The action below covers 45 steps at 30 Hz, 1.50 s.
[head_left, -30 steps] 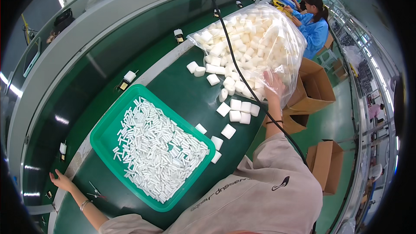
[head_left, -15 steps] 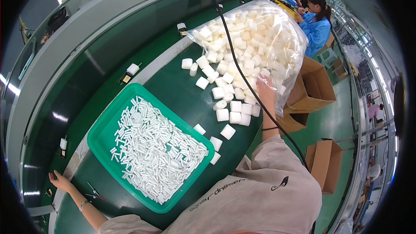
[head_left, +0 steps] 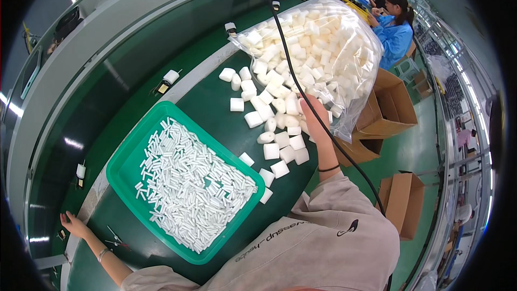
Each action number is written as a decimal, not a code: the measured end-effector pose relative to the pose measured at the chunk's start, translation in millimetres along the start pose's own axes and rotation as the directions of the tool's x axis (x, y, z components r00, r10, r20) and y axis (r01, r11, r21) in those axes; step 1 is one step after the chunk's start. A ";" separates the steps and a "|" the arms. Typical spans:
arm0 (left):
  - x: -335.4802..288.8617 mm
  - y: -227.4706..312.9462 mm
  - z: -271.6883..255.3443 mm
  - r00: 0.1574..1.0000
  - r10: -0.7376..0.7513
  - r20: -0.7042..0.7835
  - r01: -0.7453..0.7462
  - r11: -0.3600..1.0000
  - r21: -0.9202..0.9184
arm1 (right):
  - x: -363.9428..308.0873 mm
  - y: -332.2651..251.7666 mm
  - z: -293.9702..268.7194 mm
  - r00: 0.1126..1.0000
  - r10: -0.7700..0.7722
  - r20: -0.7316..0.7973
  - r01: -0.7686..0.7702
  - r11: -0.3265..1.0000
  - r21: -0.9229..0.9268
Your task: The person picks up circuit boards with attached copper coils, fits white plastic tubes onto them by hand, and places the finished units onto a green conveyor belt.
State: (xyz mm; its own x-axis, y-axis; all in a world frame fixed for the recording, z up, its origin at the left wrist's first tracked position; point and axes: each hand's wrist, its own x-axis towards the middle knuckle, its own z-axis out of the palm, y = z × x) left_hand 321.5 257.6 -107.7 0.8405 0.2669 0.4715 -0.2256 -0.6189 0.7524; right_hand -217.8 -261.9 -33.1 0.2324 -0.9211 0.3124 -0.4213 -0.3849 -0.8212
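My right hand (head_left: 315, 114) reaches among loose white foam plugs (head_left: 271, 151), which spill from the mouth of a large clear plastic bag (head_left: 353, 59) full of the same plugs. Its fingertips are tucked among the plugs, so their grip is hidden. At the lower left my left hand (head_left: 74, 226) rests over the table's pale edge beside the sunken belt, fingers apart and holding nothing. Between my arms lies a green tray (head_left: 129, 124) heaped with short white tubes (head_left: 199, 194). Several plugs lie close to the tray's right side.
On the sunken belt stand small white-topped parts with pins (head_left: 170, 77). A black cable (head_left: 291, 67) hangs across the table. Thin wired parts (head_left: 114, 237) lie left of the tray. Cardboard boxes (head_left: 403, 205) stand at right. Two people (head_left: 396, 29) sit farther up the line.
My right hand has moved left out of the bag's mouth, and the loose plugs have shifted left. Parts on the belt have travelled slightly farther away. My left hand stays nearly in place.
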 end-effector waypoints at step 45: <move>-308.9 203.3 -113.1 0.612 0.432 0.663 -0.609 0.792 0.046 | -133.7 -25.1 -4.9 0.573 -0.651 0.498 0.803 0.569 -0.179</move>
State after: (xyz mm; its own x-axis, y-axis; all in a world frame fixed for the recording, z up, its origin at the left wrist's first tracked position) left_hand -39.7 132.9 -48.4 0.7434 -0.5935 0.3084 -0.6676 -0.6868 0.2874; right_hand -242.6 -129.4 -51.9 0.8440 -0.2474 0.4758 -0.2103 -0.9689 -0.1307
